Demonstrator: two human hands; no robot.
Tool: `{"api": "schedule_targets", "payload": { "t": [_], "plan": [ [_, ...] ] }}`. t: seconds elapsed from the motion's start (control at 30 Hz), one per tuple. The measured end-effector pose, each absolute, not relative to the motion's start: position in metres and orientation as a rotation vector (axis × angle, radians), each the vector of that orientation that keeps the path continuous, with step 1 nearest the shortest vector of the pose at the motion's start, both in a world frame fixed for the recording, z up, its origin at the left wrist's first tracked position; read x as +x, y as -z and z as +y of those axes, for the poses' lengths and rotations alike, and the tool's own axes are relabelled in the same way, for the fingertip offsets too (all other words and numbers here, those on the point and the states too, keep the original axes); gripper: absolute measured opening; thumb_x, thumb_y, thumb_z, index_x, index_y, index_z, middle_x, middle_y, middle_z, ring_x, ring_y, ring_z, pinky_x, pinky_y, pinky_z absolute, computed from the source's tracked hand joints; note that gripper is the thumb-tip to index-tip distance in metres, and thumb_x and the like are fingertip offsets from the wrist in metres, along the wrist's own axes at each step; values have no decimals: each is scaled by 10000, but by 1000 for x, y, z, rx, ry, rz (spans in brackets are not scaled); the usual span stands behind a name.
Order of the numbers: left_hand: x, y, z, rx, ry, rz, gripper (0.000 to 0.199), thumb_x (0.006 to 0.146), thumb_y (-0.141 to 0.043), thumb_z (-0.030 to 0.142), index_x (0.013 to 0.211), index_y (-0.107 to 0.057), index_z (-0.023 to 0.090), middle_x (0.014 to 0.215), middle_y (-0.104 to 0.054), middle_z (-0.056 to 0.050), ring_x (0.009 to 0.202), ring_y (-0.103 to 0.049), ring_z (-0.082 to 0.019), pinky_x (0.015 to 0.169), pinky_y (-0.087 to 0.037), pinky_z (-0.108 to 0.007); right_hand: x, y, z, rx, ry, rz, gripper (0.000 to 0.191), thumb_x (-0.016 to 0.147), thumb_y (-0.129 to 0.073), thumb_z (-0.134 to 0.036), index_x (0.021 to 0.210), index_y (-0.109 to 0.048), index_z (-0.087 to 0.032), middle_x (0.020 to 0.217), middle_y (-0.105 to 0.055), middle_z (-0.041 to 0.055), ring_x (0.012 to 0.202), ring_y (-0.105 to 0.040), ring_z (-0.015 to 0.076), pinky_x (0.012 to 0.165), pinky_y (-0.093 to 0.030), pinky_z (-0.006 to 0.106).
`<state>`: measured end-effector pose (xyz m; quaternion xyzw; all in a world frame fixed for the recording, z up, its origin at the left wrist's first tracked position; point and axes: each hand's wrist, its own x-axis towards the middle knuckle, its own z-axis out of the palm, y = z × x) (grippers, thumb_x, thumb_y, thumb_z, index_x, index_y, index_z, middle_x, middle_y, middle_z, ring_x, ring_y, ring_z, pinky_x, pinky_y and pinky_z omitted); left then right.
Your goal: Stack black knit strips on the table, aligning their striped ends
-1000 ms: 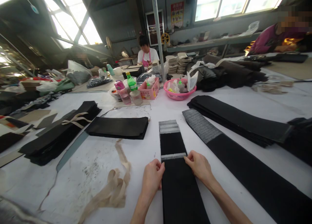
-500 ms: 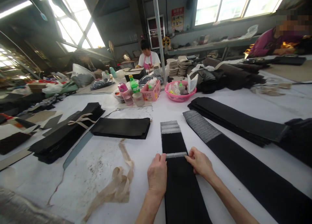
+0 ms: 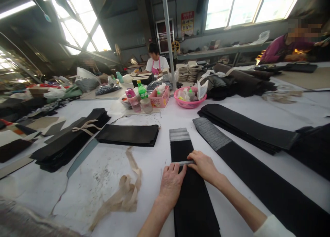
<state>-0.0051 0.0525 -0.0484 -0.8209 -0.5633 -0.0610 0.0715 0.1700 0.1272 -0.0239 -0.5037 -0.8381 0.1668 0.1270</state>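
Observation:
A long stack of black strips (image 3: pixel 194 202) lies lengthwise in front of me, with grey bands at its far end. Across it runs a narrow grey edge, and both hands are on that edge. My left hand (image 3: pixel 172 182) presses at its left part, fingers bent together over it. From the right, my right hand (image 3: pixel 203 164) pinches the same edge with thumb and fingers, close to my left fingertips. To the right, another black stack (image 3: pixel 257 171) has a grey far end.
Black stacks (image 3: pixel 129 134) lie at the left, one tied with a beige band (image 3: pixel 86 127). A loose beige ribbon (image 3: pixel 126 195) is left of my hands. Behind stand a pink basin (image 3: pixel 189 104), bottles and a pink box (image 3: pixel 160 101). People sit farther back.
My right hand has moved left and slightly up along the grey edge, nearer my left hand. My left fingers and thumb have shifted right onto the edge.

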Motion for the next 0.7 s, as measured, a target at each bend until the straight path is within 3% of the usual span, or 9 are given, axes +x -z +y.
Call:
{"api": "schedule_targets", "payload": {
  "t": [0.3,0.47,0.6,0.7],
  "plan": [
    [-19,51,43,-2536,354,-1781,361,899,-509,132,1245,-520,236,1166,-561,-52,1071,-497,-230,912,-419,-392,161,24,139,-1415,-436,-2636,142,783,-721,-244,861,-604,-228,915,-610,5,902,-534,202,720,-359,296],
    [-23,41,55,-2580,453,-1877,186,939,-449,178,988,-620,232,999,-605,-18,963,-535,-191,841,-421,-346,155,18,153,-1366,-523,-2709,167,732,-764,-241,813,-620,-214,866,-621,5,844,-551,194,684,-345,283],
    [-21,36,76,-2554,374,-1957,102,873,-581,186,959,-607,233,887,-580,1,875,-531,-188,764,-419,-330,155,19,162,-1310,-595,-2727,171,693,-784,-221,754,-624,-211,824,-613,-6,787,-551,170,644,-340,257],
    [-21,35,86,-2537,360,-1941,233,821,-661,217,1042,-590,239,980,-562,-11,943,-509,-206,789,-417,-342,159,23,163,-1255,-614,-2713,155,706,-774,-224,781,-639,-231,845,-596,-15,810,-545,163,646,-347,246]
  ]
}}
